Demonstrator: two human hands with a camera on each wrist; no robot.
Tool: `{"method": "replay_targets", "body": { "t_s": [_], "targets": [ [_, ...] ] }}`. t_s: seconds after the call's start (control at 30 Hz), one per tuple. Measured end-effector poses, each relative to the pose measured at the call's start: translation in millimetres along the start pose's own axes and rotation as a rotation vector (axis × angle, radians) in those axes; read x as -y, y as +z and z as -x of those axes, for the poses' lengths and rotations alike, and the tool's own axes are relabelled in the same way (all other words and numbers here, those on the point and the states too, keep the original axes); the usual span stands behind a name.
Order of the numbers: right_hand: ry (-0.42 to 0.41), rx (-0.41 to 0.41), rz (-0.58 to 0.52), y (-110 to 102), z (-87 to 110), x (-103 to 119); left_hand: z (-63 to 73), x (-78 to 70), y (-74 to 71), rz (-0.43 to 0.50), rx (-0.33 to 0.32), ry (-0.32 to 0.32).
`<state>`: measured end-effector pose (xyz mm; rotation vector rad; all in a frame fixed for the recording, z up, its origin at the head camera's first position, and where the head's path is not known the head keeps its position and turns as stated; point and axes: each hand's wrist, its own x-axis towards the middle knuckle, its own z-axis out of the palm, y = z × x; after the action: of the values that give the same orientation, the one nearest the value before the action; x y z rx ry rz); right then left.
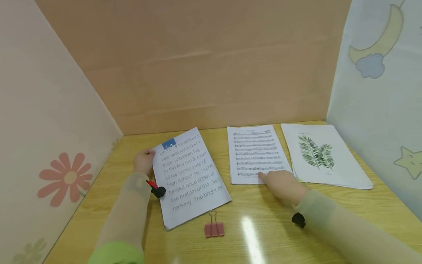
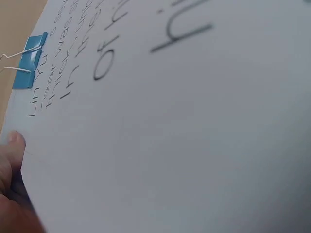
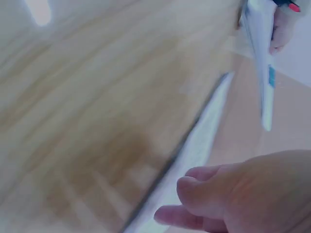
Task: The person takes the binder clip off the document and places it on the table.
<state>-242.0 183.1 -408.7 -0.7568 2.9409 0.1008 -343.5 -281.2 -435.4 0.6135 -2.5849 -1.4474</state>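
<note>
My left hand grips the left edge of a stack of printed text sheets, thumb on top. The stack is tilted up off the table, and a blue binder clip sits on its top edge. In the left wrist view, the wire handles of that clip stick out and the thumb presses the paper's edge. My right hand is over the near edge of a sheet-music stack. In the right wrist view its fingers are loosely bent with nothing between them; whether they touch the paper, I cannot tell.
A pink binder clip lies on the wooden table near the text sheets. At the right lies a stack with a palm-leaf print; a small yellow-green thing shows at its near-left corner. Walls enclose the back and sides.
</note>
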Motion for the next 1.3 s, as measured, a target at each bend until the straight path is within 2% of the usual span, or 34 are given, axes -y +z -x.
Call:
{"method": "replay_targets", "body": {
  "t_s": [0.1,0.17,0.27,0.33,0.4,0.47,0.57,0.7,0.83,0.93,1.07,1.17,1.3],
  "targets": [
    [-0.068,-0.072,-0.032,-9.5,4.5,9.6,0.5,-1.1,-9.8,0.038,-0.028,0.009],
    [-0.148,-0.119,-0.076,-16.7,8.6,22.8,1.8,-3.3,-17.5,0.041,-0.038,0.018],
    [-0.351,-0.191,-0.132,-24.7,16.0,49.9,4.7,-6.8,-30.8,0.050,-0.027,-0.009],
    [-0.521,-0.215,-0.111,-28.4,23.0,69.6,5.7,-6.3,-40.2,0.031,-0.022,-0.016],
    [-0.713,-0.275,0.006,-28.1,29.3,87.7,6.8,-4.2,-49.7,0.009,-0.024,-0.027],
    [-0.861,-0.318,0.170,-25.1,34.2,102.8,7.5,1.0,-59.0,-0.022,-0.033,-0.022],
    [-0.965,-0.365,0.417,-16.8,35.4,118.7,11.0,11.8,-73.0,-0.045,-0.052,-0.028],
    [-0.935,-0.363,0.559,-5.5,28.8,126.2,20.0,29.0,-91.5,-0.069,-0.069,-0.056],
    [-0.891,-0.384,0.590,2.8,14.7,124.1,28.0,46.6,-107.4,-0.104,-0.064,-0.094],
    [-0.841,-0.357,0.585,9.3,-3.8,118.6,29.9,57.4,-114.9,-0.093,-0.031,-0.146],
    [-0.726,-0.254,0.552,9.9,-33.1,111.2,30.7,65.1,-117.7,-0.045,-0.011,-0.169],
    [-0.636,-0.171,0.526,2.1,-53.3,106.2,30.8,64.8,-115.4,-0.032,0.005,-0.181],
    [-0.550,-0.116,0.490,-7.9,-75.6,100.5,31.3,59.7,-109.5,-0.038,0.026,-0.185]
  ]
}}
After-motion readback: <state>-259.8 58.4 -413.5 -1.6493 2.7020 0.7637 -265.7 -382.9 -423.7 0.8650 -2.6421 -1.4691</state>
